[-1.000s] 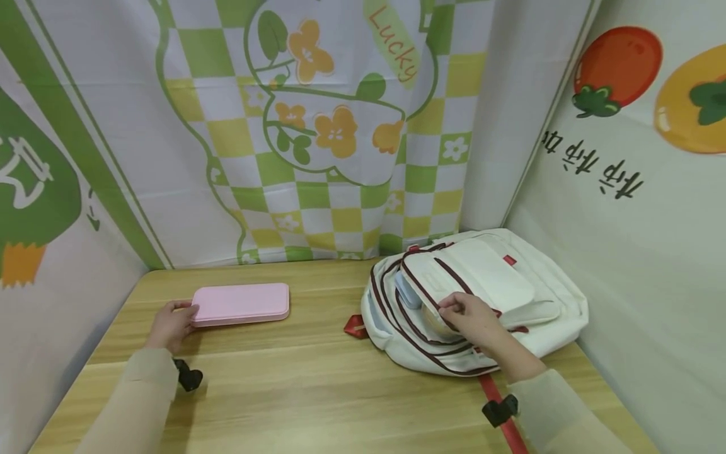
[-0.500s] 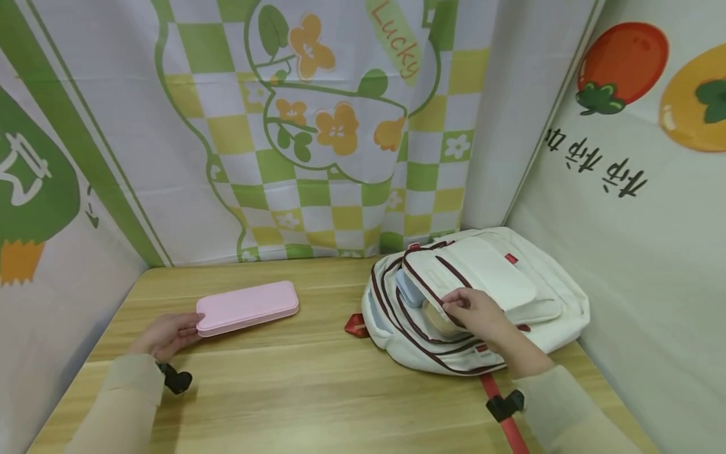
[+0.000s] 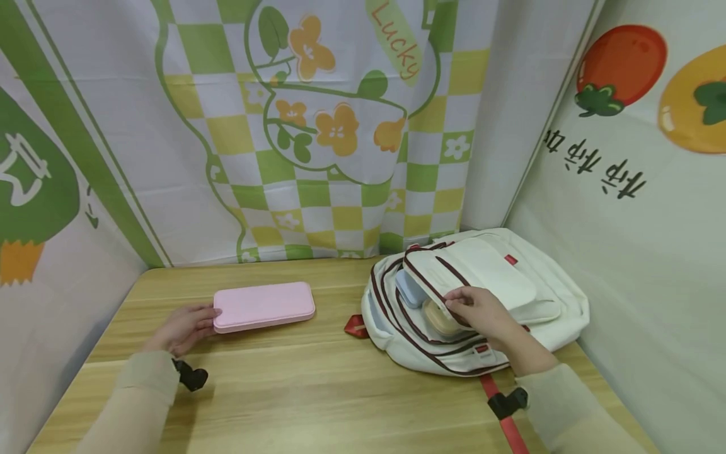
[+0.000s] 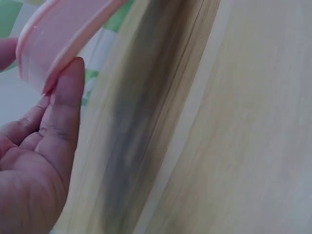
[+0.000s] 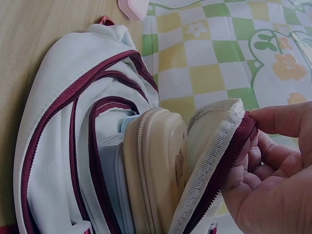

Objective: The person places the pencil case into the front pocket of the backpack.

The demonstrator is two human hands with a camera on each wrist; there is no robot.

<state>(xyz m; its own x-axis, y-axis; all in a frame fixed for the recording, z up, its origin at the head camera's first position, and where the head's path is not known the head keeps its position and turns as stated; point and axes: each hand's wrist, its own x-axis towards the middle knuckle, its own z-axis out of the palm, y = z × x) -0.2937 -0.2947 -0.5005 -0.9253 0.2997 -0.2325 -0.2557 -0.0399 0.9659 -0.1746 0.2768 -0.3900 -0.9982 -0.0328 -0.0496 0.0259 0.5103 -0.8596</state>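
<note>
A pink flat rectangular case point(image 3: 263, 306) is held by its left end in my left hand point(image 3: 184, 329), thumb on top and fingers beneath. In the left wrist view the case point(image 4: 63, 34) is raised off the tabletop, with a shadow below. On the right lies a white backpack point(image 3: 408, 356) with dark red zips. My right hand point(image 3: 479, 313) pinches the zipped edge of its front pocket point(image 5: 214, 161) and holds the pocket apart. Inside that pocket sit a beige zipped case point(image 5: 158, 165) and a light blue case point(image 3: 409, 288), both partly hidden.
The wooden table point(image 3: 317, 391) extends between and in front of the hands. A red strap point(image 3: 513, 435) runs from the backpack toward the front edge. A printed green-and-yellow checked curtain point(image 3: 340, 208) hangs behind, and pale printed walls stand at both sides.
The pink case shifts to the right with my left hand; it tilted up at its far end, then levelled somewhat. My right hand stays at the pocket edge, which gapes slightly wider.
</note>
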